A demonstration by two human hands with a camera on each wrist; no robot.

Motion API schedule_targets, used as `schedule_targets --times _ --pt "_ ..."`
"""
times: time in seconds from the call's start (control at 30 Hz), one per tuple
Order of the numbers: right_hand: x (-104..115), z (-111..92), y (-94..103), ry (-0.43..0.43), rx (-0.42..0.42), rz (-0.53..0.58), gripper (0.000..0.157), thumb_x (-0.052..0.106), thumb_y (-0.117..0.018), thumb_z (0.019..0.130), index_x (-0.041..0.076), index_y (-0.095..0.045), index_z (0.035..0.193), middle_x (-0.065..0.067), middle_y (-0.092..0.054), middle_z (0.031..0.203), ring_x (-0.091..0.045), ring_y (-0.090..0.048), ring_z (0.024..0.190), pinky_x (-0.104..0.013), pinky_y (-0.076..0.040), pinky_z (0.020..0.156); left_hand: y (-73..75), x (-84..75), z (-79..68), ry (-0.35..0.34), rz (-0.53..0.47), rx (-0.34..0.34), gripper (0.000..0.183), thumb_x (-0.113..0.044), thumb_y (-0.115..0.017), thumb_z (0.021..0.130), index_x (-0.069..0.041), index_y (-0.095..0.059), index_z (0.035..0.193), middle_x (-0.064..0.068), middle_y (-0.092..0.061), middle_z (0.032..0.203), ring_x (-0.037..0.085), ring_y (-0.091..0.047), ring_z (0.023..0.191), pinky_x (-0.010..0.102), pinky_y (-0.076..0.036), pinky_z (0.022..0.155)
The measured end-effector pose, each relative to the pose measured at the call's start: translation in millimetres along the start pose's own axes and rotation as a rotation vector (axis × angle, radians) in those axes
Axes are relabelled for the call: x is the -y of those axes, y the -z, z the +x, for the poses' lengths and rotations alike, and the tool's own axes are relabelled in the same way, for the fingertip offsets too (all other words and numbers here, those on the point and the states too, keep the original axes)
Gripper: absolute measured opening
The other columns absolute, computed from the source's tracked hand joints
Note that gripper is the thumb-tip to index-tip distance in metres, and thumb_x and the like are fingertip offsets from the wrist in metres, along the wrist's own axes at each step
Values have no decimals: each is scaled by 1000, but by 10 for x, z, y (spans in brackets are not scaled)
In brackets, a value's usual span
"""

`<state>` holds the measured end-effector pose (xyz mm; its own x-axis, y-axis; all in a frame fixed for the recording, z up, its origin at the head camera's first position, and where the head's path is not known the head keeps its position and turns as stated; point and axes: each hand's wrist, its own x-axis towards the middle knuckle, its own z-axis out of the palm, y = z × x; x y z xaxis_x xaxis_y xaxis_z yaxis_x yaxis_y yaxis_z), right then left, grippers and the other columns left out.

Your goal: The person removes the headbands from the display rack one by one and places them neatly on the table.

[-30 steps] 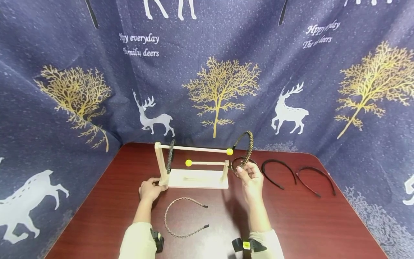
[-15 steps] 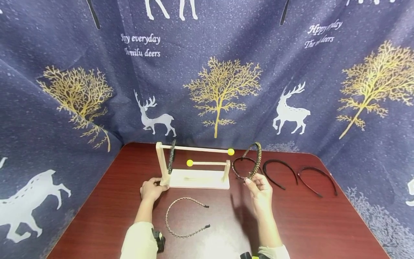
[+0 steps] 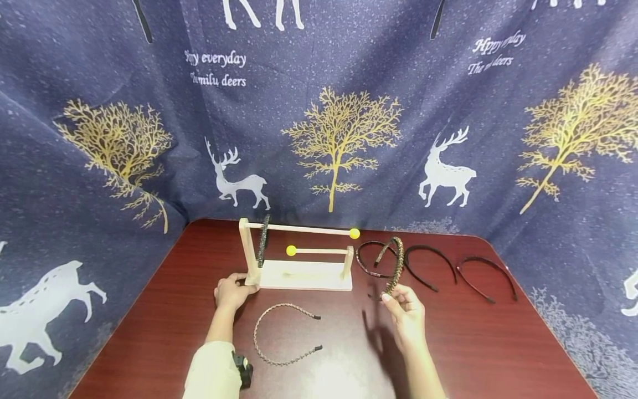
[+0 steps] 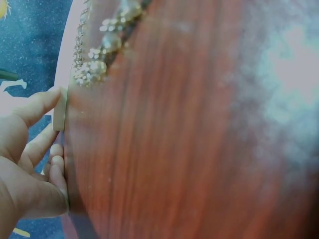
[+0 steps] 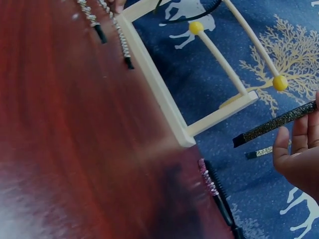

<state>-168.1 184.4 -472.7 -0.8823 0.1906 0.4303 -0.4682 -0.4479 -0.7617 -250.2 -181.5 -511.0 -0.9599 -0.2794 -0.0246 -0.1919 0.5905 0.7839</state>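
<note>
My right hand [image 3: 410, 317] pinches a dark headband with gold glitter [image 3: 399, 266] between thumb and fingers, raised above the table to the right of the wooden stand. In the right wrist view one black-tipped arm of this headband [image 5: 279, 124] points toward the stand. My left hand [image 3: 232, 291] grips the left end of the stand's pale base [image 3: 304, 277] with thumb and fingers. The stand has a tall rod [image 3: 309, 229] and a short rod [image 3: 319, 251], both with yellow ball ends. A dark sparkly headband [image 3: 263, 241] hangs on the tall rod near its post.
A beaded light headband [image 3: 256, 336] lies in front of the stand. To the right lie a dark headband with a pinkish part [image 3: 364, 267], a black headband [image 3: 416, 271] and a dark red headband [image 3: 473, 285]. A patterned cloth [image 3: 329, 83] hangs behind the red-brown table [image 3: 164, 332].
My right hand has moved toward me and slightly right, lowering the gold-glitter headband and tilting it away from the tall rod's ball. My left hand stays at the stand's base.
</note>
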Motion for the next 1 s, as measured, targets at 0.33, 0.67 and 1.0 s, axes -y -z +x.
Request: schedule_targets --times 0.33,0.67,1.0 --pt "38 -213 30 -48 48 -145 23 -18 -54 81 -1 -61 95 -1 -59 81 -10 -57 74 -20 -48 65 4 -2 -12 -12 13 11 52 -22 -75 73 1 -59 116 28 -55 106 47 -37 107 55 -28 91" --pt "42 -325 14 -100 70 -250 17 -13 -59 80 -2 -62 93 -5 -58 79 -9 -55 72 -22 -47 62 16 -5 -9 16 -4 21 53 -24 -76 73 0 -59 117 28 -53 109 48 -35 109 55 -29 91" --pt "-40 -410 6 -80 150 -299 19 -20 -56 77 -9 -60 92 -5 -58 77 -9 -54 72 -22 -44 64 22 3 -11 10 -5 23 54 -24 -76 73 0 -58 118 28 -53 109 47 -35 109 55 -28 91"
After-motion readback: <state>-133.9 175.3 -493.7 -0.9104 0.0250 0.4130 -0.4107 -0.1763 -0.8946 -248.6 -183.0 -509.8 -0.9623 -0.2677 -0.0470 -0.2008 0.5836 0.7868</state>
